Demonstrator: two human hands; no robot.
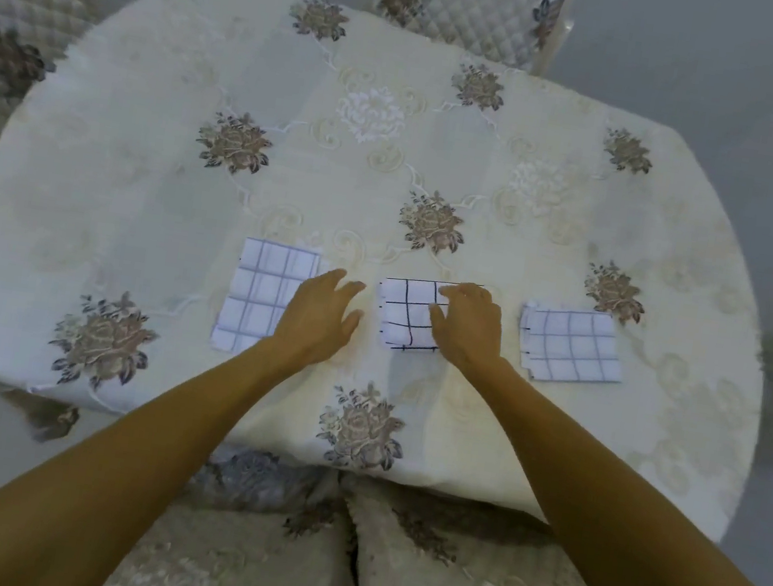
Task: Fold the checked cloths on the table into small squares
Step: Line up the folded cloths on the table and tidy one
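Three folded cloths [571,346] apart, right hand [469,327] flat on middle cloth [408,316], left hand [321,316] spread, empty.

You looked down at a rounded table under a cream embroidered tablecloth [150,190] with brown rose patterns. A quilted floral chair cover [470,1] stood at the far side, and another quilted chair [10,21] was at your left. The plain grey floor [729,67] was dim under soft light.
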